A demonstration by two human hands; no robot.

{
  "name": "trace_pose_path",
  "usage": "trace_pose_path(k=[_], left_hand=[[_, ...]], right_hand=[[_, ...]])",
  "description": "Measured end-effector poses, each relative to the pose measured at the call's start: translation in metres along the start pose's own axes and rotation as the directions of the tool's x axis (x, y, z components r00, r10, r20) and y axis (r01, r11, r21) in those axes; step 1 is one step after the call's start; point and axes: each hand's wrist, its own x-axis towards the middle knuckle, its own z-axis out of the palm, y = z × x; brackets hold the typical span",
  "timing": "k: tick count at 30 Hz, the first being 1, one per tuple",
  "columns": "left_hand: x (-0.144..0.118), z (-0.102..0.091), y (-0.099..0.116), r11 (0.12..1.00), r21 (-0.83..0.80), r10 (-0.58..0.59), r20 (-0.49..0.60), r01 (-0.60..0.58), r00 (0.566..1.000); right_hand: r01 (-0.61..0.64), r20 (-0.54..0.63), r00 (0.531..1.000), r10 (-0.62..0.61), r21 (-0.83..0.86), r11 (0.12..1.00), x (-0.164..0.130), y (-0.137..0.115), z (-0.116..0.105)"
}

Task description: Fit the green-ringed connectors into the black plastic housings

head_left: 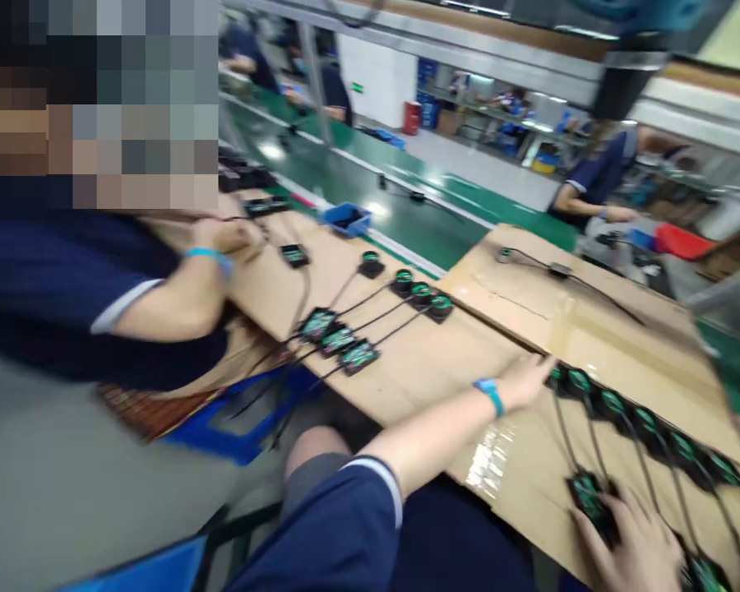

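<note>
Taking the middle of my feed as the clock's hub, I have both hands out towards four o'clock, over the card (432,362). My right hand (641,534), the farther one, has its thumb and forefinger on opposite sides of a black box (585,492), closed about it as far as the blur lets me judge; I think that straddling hold keeps it from skewing on its cord (566,432). My left hand (523,385) is at the inner end of a row of discs (613,403) between three and four o'clock, its fingers close together beside the first one; I cannot tell whether they pinch it. The row follows the seam against a second card (524,288), probably because that edge gives a straight line, and the cords run side by side, which I take to prevent tangles. Just off the hub towards eight, three more boxes (339,339) sit close together, likely grouped for the same reason. Between nine and ten, a co-worker's hand (219,237) is over the card's other end, fingers too blurred to read. Towards twelve, a blue tray (358,225) stands beside the green belt (358,164).
</note>
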Motion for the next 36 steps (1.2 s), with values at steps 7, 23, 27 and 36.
trace_pose_path(k=[7, 23, 27, 36], left_hand=[[-0.004, -0.008, -0.026, 0.996, -0.065, -0.073, -0.073, 0.068, 0.995], [0.03, 0.026, -0.002, 1.0, 0.006, 0.016, 0.027, -0.016, 1.0], [0.037, 0.032, 0.014, 0.999, -0.036, 0.024, 0.037, -0.022, 0.999], [-0.04, -0.048, 0.022, 0.995, 0.017, 0.098, 0.164, -0.103, 0.982]], right_hand=[[-0.116, 0.222, 0.97, 0.1, 0.063, 0.991, 0.099, -0.068, 0.012], [-0.203, 0.313, 0.93, 0.193, -0.001, 0.979, 0.108, -0.007, 0.033], [-0.186, 0.246, 0.95, 0.195, -0.058, 0.981, 0.1, 0.01, 0.035], [0.065, 0.018, 0.997, -0.069, 0.166, 0.984, 0.075, -0.027, 0.026]])
